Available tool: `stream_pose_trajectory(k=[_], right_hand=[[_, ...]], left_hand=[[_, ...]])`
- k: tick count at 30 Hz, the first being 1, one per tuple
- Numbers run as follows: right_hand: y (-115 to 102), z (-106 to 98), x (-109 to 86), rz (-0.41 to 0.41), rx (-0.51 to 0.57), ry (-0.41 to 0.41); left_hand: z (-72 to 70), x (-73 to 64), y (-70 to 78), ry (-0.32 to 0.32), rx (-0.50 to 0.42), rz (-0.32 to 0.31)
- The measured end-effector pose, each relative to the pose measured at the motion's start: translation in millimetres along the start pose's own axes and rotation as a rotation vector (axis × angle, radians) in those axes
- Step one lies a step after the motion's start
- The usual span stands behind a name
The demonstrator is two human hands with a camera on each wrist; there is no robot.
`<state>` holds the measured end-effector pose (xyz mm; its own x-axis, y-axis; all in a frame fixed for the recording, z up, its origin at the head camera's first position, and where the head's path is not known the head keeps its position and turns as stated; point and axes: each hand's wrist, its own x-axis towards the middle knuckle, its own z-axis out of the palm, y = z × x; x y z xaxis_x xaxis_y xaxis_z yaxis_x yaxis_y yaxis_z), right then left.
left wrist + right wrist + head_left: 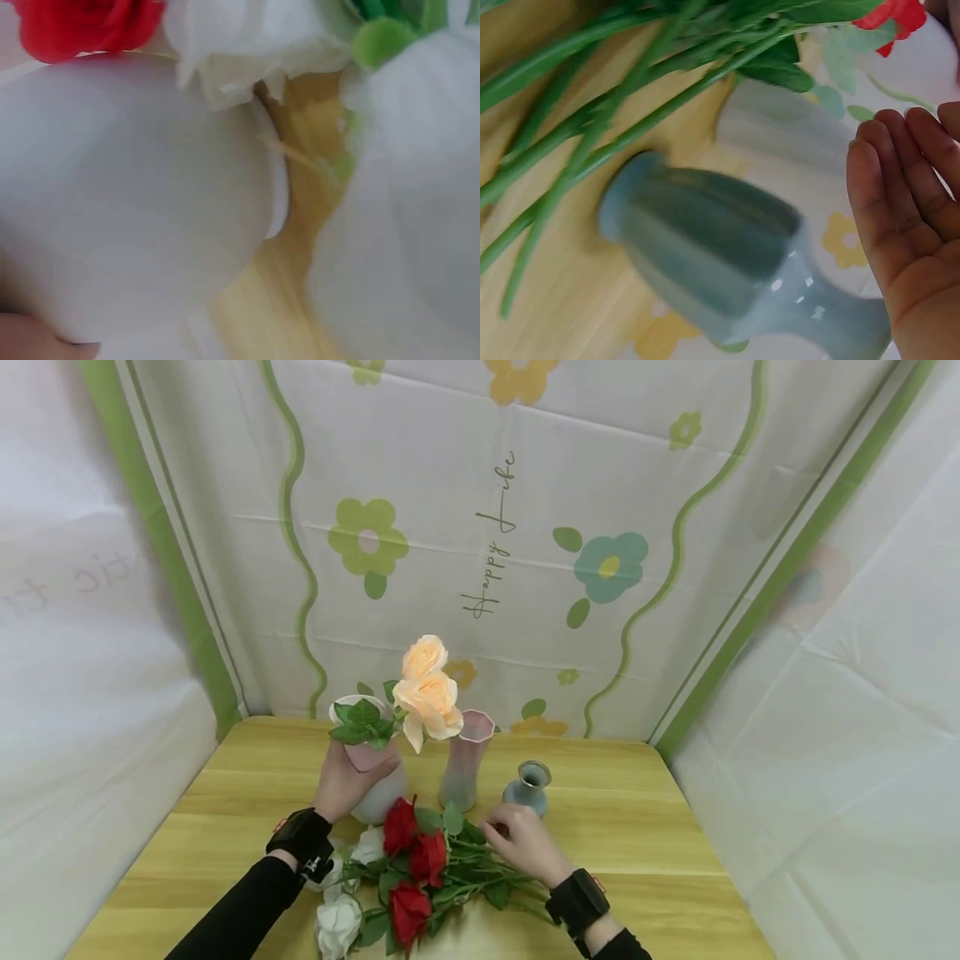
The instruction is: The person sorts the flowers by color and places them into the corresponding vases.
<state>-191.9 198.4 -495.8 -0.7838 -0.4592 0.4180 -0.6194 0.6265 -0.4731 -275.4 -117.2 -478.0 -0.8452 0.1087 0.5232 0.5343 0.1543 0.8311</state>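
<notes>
My left hand (348, 783) grips the neck of a pink and white vase (382, 793), thumb across its front. Two peach roses (429, 702) with green leaves stand in this vase and lean right. In the left wrist view the white vase body (135, 202) fills much of the frame, beside white petals. My right hand (531, 845) hovers over flower stems (622, 112), close to a small blue-grey vase (529, 790). Its fingers (907, 172) are relaxed and bent slightly, with nothing held in the right wrist view.
Red roses (411, 910) and white roses (339, 925) lie in a pile at the front of the wooden table (630, 860), stems pointing right. A tall pink and grey vase (461, 772) stands behind them, between the other two vases. Flower-printed fabric (442, 468) encloses the table.
</notes>
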Motion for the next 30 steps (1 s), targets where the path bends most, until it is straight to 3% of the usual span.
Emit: stream_pose_trajectory(k=[4, 13, 16, 22, 26, 30], right_hand=[[11, -4, -10.9, 0.026, -0.013, -0.025], [24, -11, -30.8, 0.1, -0.011, -0.105], [27, -11, -34.5, 0.087, -0.031, -0.098], [28, -10, -39.1, 0.063, -0.075, -0.085], [28, -9, -42.1, 0.053, -0.071, -0.105], [27, -9, -45.4, 0.04, -0.075, -0.123]], left_hand=[[-0.1, 0.7, -1.3, -0.018, 0.016, 0.005], [7.1, -22.8, 13.9, 0.027, 0.297, -0.053], [12.0, -35.6, 24.5, -0.001, 0.37, -0.124], [31.3, -68.8, 57.2, -0.161, 0.481, -0.325], [47.2, -82.7, 74.2, -0.311, 0.445, -0.35], [59.9, -79.5, 78.6, -0.394, 0.318, -0.353]])
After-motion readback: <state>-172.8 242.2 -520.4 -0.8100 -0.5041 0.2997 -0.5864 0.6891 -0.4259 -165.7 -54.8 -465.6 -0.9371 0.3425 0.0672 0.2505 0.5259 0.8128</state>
